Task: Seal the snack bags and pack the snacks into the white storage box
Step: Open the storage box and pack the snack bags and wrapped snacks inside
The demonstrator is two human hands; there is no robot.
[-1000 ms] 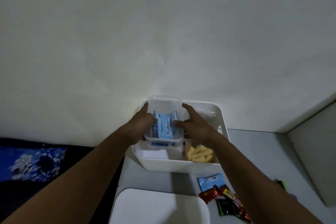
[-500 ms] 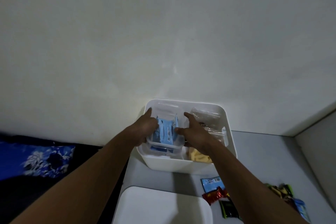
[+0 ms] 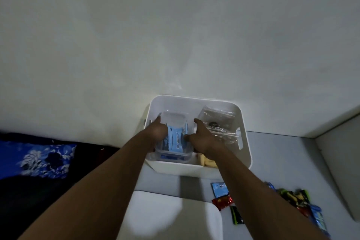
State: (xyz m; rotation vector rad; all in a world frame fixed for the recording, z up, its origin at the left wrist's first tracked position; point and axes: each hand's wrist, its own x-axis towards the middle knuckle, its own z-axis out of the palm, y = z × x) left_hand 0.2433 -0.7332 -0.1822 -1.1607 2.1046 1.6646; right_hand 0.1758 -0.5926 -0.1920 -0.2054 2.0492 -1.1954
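Seating clear tub [image 3: 173, 121] in left half of white storage box [image 3: 196, 170] looked your step: you did best to hold it level, off box wall and sealed clear bag [image 3: 219, 122] at right. Left hand [image 3: 157, 133] and right hand [image 3: 201, 138] each curled round tub side, gripping; blue packets [image 3: 175, 139] upright inside. Loose snacks [image 3: 223, 200] lay on counter [image 3: 282, 161].

The white storage box [image 3: 194, 169] is sitting open against the wall, holding a clear plastic container [image 3: 173, 118] of upright blue snack packets [image 3: 175, 139] at left, a clear zip bag [image 3: 218, 122] at right, and yellow snacks [image 3: 207, 161] below the bag.
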